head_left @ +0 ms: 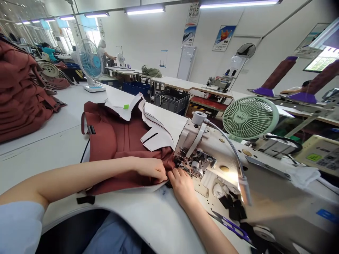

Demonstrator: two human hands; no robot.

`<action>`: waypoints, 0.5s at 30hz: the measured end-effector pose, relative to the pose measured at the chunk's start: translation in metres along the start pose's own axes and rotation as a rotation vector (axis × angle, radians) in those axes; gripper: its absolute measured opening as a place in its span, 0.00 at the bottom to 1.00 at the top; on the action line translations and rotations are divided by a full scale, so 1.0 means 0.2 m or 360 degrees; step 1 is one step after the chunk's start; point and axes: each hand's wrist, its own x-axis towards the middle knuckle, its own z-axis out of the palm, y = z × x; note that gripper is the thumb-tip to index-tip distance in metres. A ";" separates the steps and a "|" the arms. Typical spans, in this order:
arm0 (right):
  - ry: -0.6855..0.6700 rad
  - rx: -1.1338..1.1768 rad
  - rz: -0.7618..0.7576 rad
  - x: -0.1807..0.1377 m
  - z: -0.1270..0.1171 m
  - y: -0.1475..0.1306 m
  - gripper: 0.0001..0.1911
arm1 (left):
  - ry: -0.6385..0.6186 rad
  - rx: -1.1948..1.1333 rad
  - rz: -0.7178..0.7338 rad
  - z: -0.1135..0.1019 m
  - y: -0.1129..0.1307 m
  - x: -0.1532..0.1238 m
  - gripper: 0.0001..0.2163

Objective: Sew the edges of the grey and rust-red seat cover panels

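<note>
Taking the sewing head as our clock's centre, we have the fabric piece against it at nine on the tabletop, a cloth pile farther out between nine and ten, and a fan at ten. Beyond the tabletop, a crate stands at eleven. Another fan sits at two, the control panel at three, scissors at five.

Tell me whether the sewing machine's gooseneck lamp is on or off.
On: the lamp casts a bright glow on the sewing machine right beside it.
</note>
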 end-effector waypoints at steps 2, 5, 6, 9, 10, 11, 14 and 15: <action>0.0013 -0.0050 -0.0056 0.00 0.00 -0.01 0.08 | 0.0010 0.0017 -0.0043 -0.02 -0.01 0.00 0.15; -0.0048 -0.0122 -0.0059 -0.03 0.00 -0.05 0.08 | 0.0091 0.0118 -0.0105 -0.02 -0.02 0.04 0.10; -0.0095 -0.0145 -0.0036 -0.04 0.00 -0.08 0.08 | 0.0112 0.0159 -0.0114 -0.02 -0.02 0.06 0.08; -0.0229 -0.0175 0.0039 -0.08 0.00 -0.17 0.10 | 0.0103 0.0279 -0.0116 0.01 -0.06 0.12 0.06; -0.0253 -0.0172 0.0065 -0.09 -0.01 -0.20 0.12 | 0.0089 0.0318 -0.0120 0.03 -0.08 0.13 0.05; -0.0271 -0.0163 0.0083 -0.10 -0.02 -0.23 0.15 | 0.0075 0.0354 -0.0125 0.05 -0.09 0.14 0.04; -0.0349 -0.0104 0.0066 -0.13 -0.06 -0.27 0.21 | 0.0062 0.0409 -0.0134 0.11 -0.14 0.14 0.03; -0.0379 -0.0077 0.0036 -0.14 -0.08 -0.27 0.22 | 0.0068 0.0408 -0.0133 0.12 -0.15 0.14 0.02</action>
